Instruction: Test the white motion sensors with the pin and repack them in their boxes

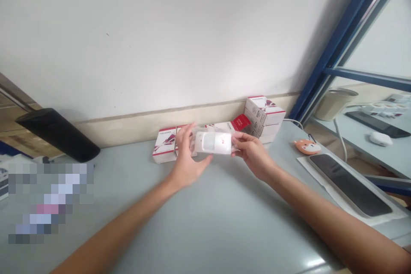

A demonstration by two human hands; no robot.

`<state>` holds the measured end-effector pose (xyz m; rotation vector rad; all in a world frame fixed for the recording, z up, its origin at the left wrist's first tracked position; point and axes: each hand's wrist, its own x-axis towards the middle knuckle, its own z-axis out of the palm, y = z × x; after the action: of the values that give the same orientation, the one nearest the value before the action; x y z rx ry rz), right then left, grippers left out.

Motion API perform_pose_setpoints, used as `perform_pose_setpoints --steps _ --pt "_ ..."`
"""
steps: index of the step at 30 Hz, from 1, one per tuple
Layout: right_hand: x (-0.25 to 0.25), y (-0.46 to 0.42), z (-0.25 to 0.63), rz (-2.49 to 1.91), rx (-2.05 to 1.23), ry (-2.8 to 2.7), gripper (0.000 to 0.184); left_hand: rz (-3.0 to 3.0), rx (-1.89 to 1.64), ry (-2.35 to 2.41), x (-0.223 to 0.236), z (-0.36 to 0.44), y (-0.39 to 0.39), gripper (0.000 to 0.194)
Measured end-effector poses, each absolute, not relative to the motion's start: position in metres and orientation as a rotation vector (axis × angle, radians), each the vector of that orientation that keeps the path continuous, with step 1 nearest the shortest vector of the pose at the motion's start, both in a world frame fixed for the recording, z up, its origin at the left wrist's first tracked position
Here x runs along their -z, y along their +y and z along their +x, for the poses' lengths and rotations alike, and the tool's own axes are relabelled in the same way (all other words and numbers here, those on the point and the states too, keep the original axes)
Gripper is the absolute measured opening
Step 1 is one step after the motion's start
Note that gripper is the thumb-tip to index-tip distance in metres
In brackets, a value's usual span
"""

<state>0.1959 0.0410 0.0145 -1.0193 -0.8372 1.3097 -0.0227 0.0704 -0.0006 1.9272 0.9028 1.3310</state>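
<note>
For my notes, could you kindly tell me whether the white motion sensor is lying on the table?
No, the left hand and right hand hold the white motion sensor up above the grey table.

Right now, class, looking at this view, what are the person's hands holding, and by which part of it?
A white motion sensor, held at its two short ends by the left hand and the right hand.

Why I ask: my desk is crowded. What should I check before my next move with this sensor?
1. Both hands on the white motion sensor: ok, left hand at one end, right hand at the other.
2. Clear plastic wrap sealed: cannot tell.
3. Sensor apart from the red-and-white boxes: cannot tell, they overlap in view.
4. Stacked boxes upright: ok.
5. Orange fox-face trinket apart from right hand: ok.
</note>
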Motion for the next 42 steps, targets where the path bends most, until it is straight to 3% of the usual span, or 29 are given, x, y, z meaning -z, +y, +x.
perform_pose_setpoints --steps 2,4,11,18,24,28,34,42 --pt "-0.015 0.042 0.198 -1.041 -1.304 -0.848 0.024 2.231 -1.25 1.003 0.006 -0.028 0.075 0.062" --pt "-0.015 0.043 0.199 -1.078 -1.215 -0.895 0.024 2.423 -1.169 1.055 0.007 -0.032 0.078 0.051" --pt "-0.008 0.044 0.201 -1.235 -0.725 -1.305 0.016 2.663 -1.14 1.024 0.0 -0.036 0.078 0.047" --pt "-0.005 0.043 0.202 -1.31 -0.462 -1.619 0.02 2.071 -1.186 1.156 -0.022 -0.023 0.06 0.038" --pt "-0.004 0.046 0.201 -1.376 -0.461 -1.627 0.027 1.218 -0.706 0.978 -0.049 -0.024 0.061 0.045" --pt "-0.007 0.046 0.206 -1.326 -0.564 -1.639 0.019 0.943 -0.521 0.839 -0.049 -0.033 0.072 0.045" --pt "-0.011 0.044 0.211 -1.235 -1.023 -1.481 0.02 0.764 -0.636 0.738 -0.035 -0.028 0.071 0.034" --pt "-0.006 0.042 0.199 -1.029 -1.088 -1.612 0.02 0.848 -0.542 0.785 -0.035 -0.019 0.059 0.038"
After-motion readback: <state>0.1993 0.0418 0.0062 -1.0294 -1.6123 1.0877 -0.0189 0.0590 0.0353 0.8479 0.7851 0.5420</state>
